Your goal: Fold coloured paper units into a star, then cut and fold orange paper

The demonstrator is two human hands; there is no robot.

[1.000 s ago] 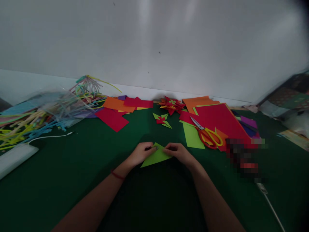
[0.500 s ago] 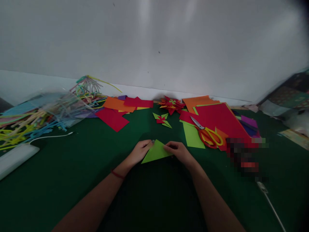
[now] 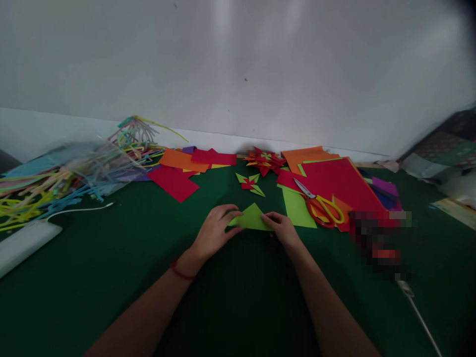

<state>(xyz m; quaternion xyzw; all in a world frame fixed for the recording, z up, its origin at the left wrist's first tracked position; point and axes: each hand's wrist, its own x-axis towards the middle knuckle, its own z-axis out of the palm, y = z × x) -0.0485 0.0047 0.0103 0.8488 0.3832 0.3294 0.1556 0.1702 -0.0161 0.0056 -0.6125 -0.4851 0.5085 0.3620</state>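
A light green paper folded into a triangle (image 3: 253, 217) is between my two hands, its tip pointing away from me. My left hand (image 3: 213, 229) has its fingers and thumb around the paper's left corner, with the thumb on the near side. At the right side, my right hand (image 3: 285, 232) pinches the paper between thumb and fingers. Just beyond lies a small folded piece with green points and a red centre (image 3: 249, 185). Behind that sits a layered red and orange paper flower (image 3: 265, 161).
Yellow and orange scissors (image 3: 323, 208) rest on coloured paper sheets (image 3: 330, 181) at right. Red and orange paper pieces (image 3: 174, 184) lie back left, beside pipe cleaners in a plastic bag (image 3: 104, 158). A white glue gun-like object (image 3: 29, 243) is far left. A white wall (image 3: 238, 74) stands behind.
The green triangle has moved slightly away and to the right, and its lower edge has turned. My left hand has shifted its grip to the left corner, fingers spread more.
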